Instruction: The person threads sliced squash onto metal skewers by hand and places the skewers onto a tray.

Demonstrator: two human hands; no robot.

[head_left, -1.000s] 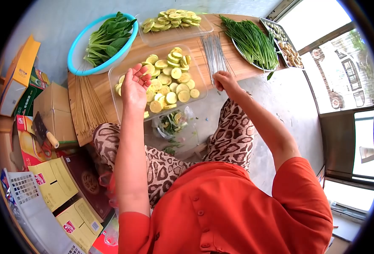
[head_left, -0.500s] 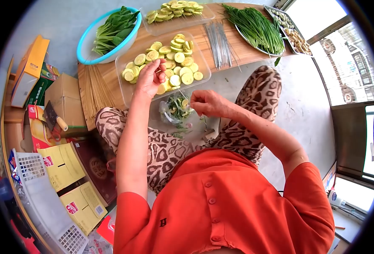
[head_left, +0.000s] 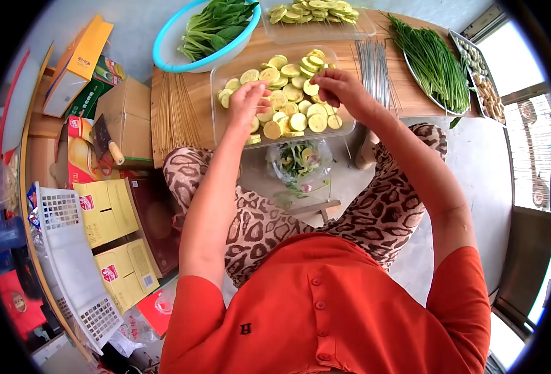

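A clear plastic tray point(head_left: 220, 132) of zucchini slices point(head_left: 292, 93) sits on the wooden table. My left hand point(head_left: 247, 105) hovers above the tray's left part, its fingers curled together; I cannot make out what is in them. Over the right part of the tray, my right hand point(head_left: 345, 92) has thumb and fingertips pinched, close to the slices; anything between them is too small to tell. Metal skewers point(head_left: 374, 71) lie in a bundle just right of the tray. To its left is a sheaf of thin bamboo sticks point(head_left: 177, 115).
A blue-rimmed basin point(head_left: 158, 53) of leafy greens and a second tray point(head_left: 366, 26) of slices stand at the back. Chives point(head_left: 430, 62) fill a plate on the right. Below the table edge is a bag of scraps point(head_left: 299, 163). A cleaver point(head_left: 102, 134) rests by boxes at left.
My right hand has risen from below the tray's front edge to above its right part. My left hand stays over the tray's left side. The view has shifted.
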